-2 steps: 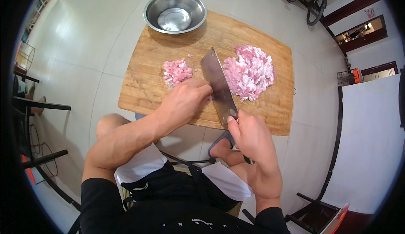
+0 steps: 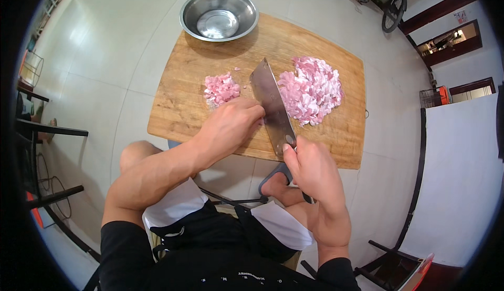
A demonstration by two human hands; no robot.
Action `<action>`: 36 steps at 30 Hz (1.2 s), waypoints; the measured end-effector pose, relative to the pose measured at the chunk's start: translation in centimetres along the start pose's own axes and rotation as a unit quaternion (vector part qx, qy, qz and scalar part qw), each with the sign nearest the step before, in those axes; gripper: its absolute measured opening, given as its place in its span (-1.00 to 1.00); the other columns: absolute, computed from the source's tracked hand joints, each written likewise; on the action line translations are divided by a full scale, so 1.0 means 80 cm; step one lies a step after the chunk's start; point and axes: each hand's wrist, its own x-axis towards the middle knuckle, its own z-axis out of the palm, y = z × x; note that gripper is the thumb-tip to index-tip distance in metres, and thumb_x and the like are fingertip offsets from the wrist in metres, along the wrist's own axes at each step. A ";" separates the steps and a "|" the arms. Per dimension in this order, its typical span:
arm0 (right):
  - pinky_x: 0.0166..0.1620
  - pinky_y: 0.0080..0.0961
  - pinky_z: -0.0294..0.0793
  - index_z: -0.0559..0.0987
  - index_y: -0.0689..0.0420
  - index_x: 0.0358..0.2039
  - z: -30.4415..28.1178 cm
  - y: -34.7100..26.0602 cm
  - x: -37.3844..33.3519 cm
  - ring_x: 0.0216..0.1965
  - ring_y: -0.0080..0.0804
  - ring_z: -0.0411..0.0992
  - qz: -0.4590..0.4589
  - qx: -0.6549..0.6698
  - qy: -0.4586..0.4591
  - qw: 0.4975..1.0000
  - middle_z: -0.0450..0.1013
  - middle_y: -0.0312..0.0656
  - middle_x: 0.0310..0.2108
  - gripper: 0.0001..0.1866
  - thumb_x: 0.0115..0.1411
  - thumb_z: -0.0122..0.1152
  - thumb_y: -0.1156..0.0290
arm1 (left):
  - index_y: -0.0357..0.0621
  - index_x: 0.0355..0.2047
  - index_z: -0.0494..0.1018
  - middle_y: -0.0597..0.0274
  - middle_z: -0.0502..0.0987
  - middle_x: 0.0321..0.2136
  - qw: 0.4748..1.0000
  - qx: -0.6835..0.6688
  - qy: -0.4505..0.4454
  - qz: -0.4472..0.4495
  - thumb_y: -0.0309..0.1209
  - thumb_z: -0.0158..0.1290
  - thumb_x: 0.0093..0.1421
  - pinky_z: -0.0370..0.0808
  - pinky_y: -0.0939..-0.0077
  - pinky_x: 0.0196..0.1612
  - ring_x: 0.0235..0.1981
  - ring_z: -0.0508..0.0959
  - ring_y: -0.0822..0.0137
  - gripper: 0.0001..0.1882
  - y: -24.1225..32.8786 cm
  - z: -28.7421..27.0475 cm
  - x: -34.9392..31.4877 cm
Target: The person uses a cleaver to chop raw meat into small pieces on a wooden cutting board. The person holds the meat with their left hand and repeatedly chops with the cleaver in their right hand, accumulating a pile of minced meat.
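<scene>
My right hand (image 2: 313, 166) is closed round the handle of a cleaver (image 2: 273, 104), whose broad blade stands on edge over the near middle of a wooden board (image 2: 184, 115). Against the blade's left side rest the bent knuckles of my left hand (image 2: 233, 123). Its fingers are pressed down on a piece of meat, of which only a pink sliver (image 2: 261, 123) shows. Beyond that hand lies a small heap of diced pink meat (image 2: 221, 88). To the right of the blade spreads a larger pile of cut pink-and-white meat (image 2: 312, 91).
A steel bowl (image 2: 219, 15) with nothing in it stands on the board's far left corner. Below the near edge are my knees and a slippered foot (image 2: 275, 180). Black chair legs (image 2: 52, 128) stand at the left, and a bicycle (image 2: 391, 2) is at the far right.
</scene>
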 end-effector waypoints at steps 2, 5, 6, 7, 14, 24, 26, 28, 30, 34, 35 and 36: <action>-0.23 0.24 0.58 0.59 0.34 -0.37 0.004 0.001 0.003 -0.36 0.44 0.60 0.000 -0.003 0.008 1.000 0.58 0.34 -0.47 -0.59 0.52 0.17 0.23 | -0.24 -0.18 0.60 -0.02 0.64 -0.24 1.000 -0.002 -0.009 -0.002 -0.49 0.26 0.35 0.62 0.00 -0.03 -0.11 0.65 -0.14 -0.90 -0.001 0.001 0.002; -0.22 0.26 0.58 0.61 0.34 -0.34 0.015 -0.001 0.014 -0.33 0.45 0.61 0.010 0.004 0.015 1.000 0.60 0.35 -0.42 -0.60 0.51 0.18 0.23 | -0.25 -0.19 0.60 -0.02 0.63 -0.26 1.000 -0.006 -0.012 0.006 -0.49 0.25 0.34 0.62 -0.01 -0.04 -0.12 0.65 -0.14 -0.90 -0.004 0.001 0.002; -0.21 0.26 0.58 0.62 0.35 -0.33 0.019 -0.001 0.021 -0.33 0.45 0.61 0.004 0.009 0.022 1.000 0.60 0.35 -0.42 -0.60 0.51 0.18 0.23 | -0.25 -0.20 0.59 -0.02 0.62 -0.27 1.000 -0.007 -0.011 0.010 -0.49 0.25 0.34 0.62 -0.01 -0.04 -0.13 0.65 -0.15 -0.90 -0.005 0.002 0.001; -0.21 0.26 0.58 0.63 0.35 -0.32 0.023 0.000 0.029 -0.33 0.45 0.61 -0.002 0.014 0.028 0.999 0.60 0.35 -0.42 -0.61 0.51 0.18 0.24 | -0.25 -0.19 0.60 -0.02 0.62 -0.26 1.000 -0.004 -0.012 0.008 -0.49 0.26 0.34 0.62 -0.01 -0.04 -0.12 0.65 -0.14 -0.90 -0.005 0.002 0.000; -0.25 0.15 0.62 0.64 0.43 -0.28 0.015 0.010 0.078 -0.43 0.32 0.64 -0.025 0.085 0.053 0.995 0.59 0.28 -0.51 -0.63 0.48 0.16 0.30 | -0.24 -0.16 0.62 0.00 0.63 -0.17 0.999 0.009 -0.042 0.019 -0.48 0.27 0.32 0.63 0.04 -0.01 -0.07 0.64 -0.12 -0.87 -0.001 -0.003 -0.002; -0.54 -0.22 0.56 0.56 0.39 -0.34 0.001 0.022 0.077 -0.69 -0.27 0.56 -0.002 0.089 0.022 0.996 0.54 -0.07 -0.64 -0.66 0.49 0.13 0.34 | -0.24 -0.09 0.64 -0.01 0.62 0.04 0.994 0.067 0.087 0.030 -0.50 0.34 0.29 0.60 0.02 0.14 0.05 0.63 -0.11 -0.80 -0.005 0.009 0.001; -0.52 -0.20 0.56 0.56 0.40 -0.33 0.010 0.036 0.069 -0.68 -0.24 0.58 -0.027 0.052 0.049 0.997 0.53 -0.04 -0.64 -0.66 0.50 0.13 0.35 | -0.23 -0.08 0.65 -0.01 0.62 0.05 0.990 0.093 0.108 0.022 -0.49 0.34 0.29 0.58 0.01 0.16 0.06 0.62 -0.11 -0.79 -0.001 0.012 0.007; -0.51 -0.18 0.56 0.56 0.40 -0.32 0.008 0.034 0.056 -0.67 -0.20 0.59 -0.030 0.036 0.050 0.998 0.52 0.00 -0.64 -0.66 0.50 0.13 0.35 | -0.23 -0.08 0.65 0.00 0.63 0.04 0.987 0.111 0.113 0.013 -0.49 0.34 0.29 0.58 0.02 0.15 0.05 0.62 -0.10 -0.79 -0.003 0.014 0.010; -0.50 -0.16 0.56 0.57 0.40 -0.32 0.009 0.031 0.045 -0.66 -0.16 0.59 -0.030 0.033 0.039 0.998 0.52 0.04 -0.64 -0.66 0.51 0.13 0.34 | -0.22 -0.09 0.65 0.01 0.64 0.01 0.987 0.123 0.102 0.003 -0.48 0.34 0.29 0.59 0.05 0.13 0.04 0.62 -0.08 -0.79 -0.009 0.014 0.008; -0.26 0.12 0.57 0.63 0.38 -0.31 -0.005 0.022 0.021 -0.39 0.25 0.61 -0.001 0.010 0.038 0.999 0.59 0.24 -0.45 -0.65 0.48 0.17 0.30 | -0.20 -0.15 0.63 0.06 0.67 -0.10 0.991 0.113 0.067 0.014 -0.47 0.34 0.28 0.59 0.09 0.08 -0.03 0.63 -0.04 -0.83 -0.010 0.016 0.018; -0.14 0.25 0.58 0.65 0.37 -0.31 -0.008 0.017 0.016 -0.26 0.43 0.61 0.009 0.005 0.037 0.999 0.62 0.33 -0.36 -0.64 0.47 0.19 0.28 | -0.20 -0.16 0.62 0.07 0.67 -0.13 0.991 0.108 0.069 0.025 -0.47 0.33 0.28 0.59 0.09 0.07 -0.05 0.63 -0.04 -0.84 -0.013 0.020 0.020; -0.14 0.26 0.58 0.65 0.37 -0.32 -0.011 0.012 0.014 -0.26 0.43 0.61 0.011 -0.002 0.035 0.999 0.62 0.33 -0.37 -0.64 0.47 0.18 0.29 | -0.20 -0.18 0.61 0.08 0.68 -0.15 0.992 0.102 0.071 0.036 -0.46 0.33 0.28 0.59 0.10 0.05 -0.07 0.64 -0.03 -0.84 -0.015 0.022 0.022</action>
